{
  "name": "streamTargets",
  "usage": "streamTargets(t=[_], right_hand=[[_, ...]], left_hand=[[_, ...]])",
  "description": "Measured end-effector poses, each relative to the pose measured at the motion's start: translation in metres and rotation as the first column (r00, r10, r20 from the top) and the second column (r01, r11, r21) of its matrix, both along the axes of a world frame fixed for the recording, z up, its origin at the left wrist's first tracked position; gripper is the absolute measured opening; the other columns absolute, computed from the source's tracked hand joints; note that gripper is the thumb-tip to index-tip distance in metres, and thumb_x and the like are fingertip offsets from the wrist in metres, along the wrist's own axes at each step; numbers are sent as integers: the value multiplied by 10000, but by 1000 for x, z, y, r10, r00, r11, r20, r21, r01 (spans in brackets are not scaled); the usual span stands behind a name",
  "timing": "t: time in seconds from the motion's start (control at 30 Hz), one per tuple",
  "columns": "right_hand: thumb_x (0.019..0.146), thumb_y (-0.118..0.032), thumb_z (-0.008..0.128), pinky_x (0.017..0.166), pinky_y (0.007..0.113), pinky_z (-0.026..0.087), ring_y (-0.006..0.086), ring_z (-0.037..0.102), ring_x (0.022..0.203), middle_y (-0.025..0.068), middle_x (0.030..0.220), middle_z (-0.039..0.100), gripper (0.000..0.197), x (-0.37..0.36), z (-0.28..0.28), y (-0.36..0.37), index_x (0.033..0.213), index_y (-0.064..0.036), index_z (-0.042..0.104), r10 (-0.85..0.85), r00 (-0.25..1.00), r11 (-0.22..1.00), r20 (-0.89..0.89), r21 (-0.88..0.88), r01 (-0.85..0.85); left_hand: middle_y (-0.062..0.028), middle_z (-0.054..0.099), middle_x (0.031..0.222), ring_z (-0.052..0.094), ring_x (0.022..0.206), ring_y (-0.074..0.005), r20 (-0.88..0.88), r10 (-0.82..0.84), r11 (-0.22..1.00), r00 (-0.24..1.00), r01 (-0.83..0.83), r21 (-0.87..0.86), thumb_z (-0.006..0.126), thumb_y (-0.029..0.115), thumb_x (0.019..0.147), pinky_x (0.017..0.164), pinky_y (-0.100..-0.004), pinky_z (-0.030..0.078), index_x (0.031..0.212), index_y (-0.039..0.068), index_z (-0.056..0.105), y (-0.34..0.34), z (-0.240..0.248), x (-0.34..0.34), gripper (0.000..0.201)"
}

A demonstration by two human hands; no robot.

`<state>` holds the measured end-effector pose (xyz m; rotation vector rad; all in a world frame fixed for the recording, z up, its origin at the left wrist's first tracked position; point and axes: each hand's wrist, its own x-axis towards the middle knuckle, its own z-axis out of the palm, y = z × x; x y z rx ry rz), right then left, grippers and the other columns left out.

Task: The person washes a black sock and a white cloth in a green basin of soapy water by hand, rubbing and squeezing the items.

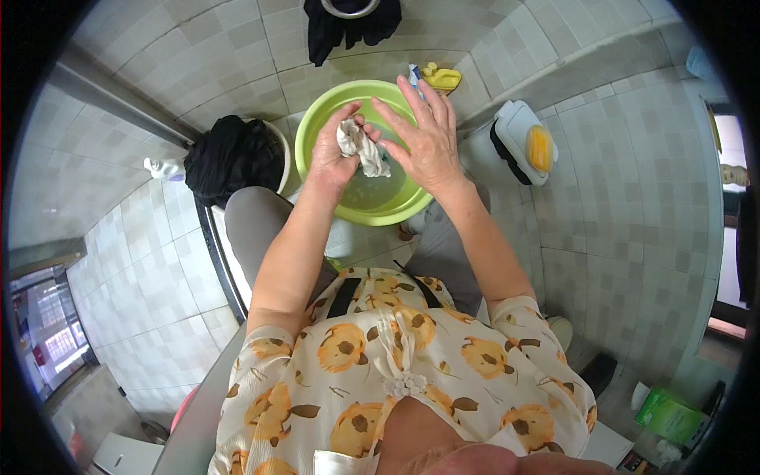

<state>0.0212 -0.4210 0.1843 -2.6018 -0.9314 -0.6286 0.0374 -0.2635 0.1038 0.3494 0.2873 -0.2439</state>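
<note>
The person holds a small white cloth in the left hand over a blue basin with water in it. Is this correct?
Not quite: the basin is green, not blue. The head view shows the left hand gripping the small white cloth over it, water inside, the right hand open beside the cloth.

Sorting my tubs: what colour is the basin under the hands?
Bright lime green basin, best seen in the head view.

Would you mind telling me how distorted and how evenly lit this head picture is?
Head view: strong fisheye, tile lines bending toward the black rim; soft even light on the green basin, both hands and the wet cloth sharp; the window at the lower left is overexposed.
</note>
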Motion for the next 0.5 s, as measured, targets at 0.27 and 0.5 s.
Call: streamTargets(t=[0.27,0.5], right_hand=[[726,-229,710,995,543,276,348,355,1221,106,1371,385,543,0,-12,11,1243,-226,545,69,995,991,-66,122,-61],[900,-546,430,886,471,433,276,516,1096,89,1329,440,645,4,-100,1,1397,-153,307,772,58,380,-633,531,757]], left_hand=[[-41,570,734,569,660,-182,2,31,998,1000,-30,-59,606,182,850,718,-375,520,1024,47,562,5,4,-5,225],[-69,580,771,580,711,-208,70,36,941,997,-10,-339,545,156,865,812,-405,496,1076,10,551,0,9,-8,257]])
